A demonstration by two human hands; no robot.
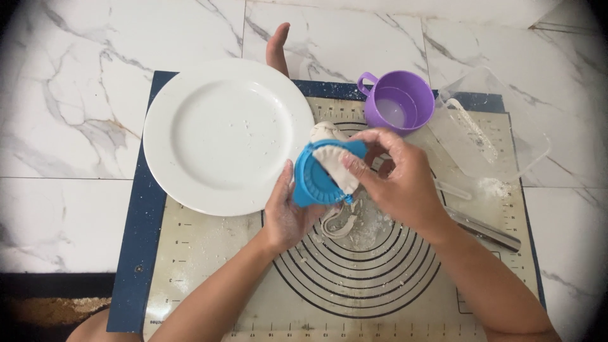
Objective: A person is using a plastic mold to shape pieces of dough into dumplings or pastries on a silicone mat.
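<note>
Round blue plastic dumpling press (pixel 315 180) gripped underneath by left hand (pixel 286 212), folded white dough dumpling (pixel 337 166) pinched at its edge by right hand (pixel 396 180) fingertips, white plate (pixel 221 136) just beside

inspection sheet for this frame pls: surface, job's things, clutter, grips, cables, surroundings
Surface: baking mat with ring markings, floured, lying on marble floor tiles.
Job's things: blue dumpling press open, folded dumpling in it.
Clutter: empty white plate; purple cup holding water; clear plastic container; metal rolling pin; dough scraps.
Grips: left hand holds the press; right hand pinches the dumpling.
Cables: nothing seen.
Surroundings: bare foot above the plate.
</note>
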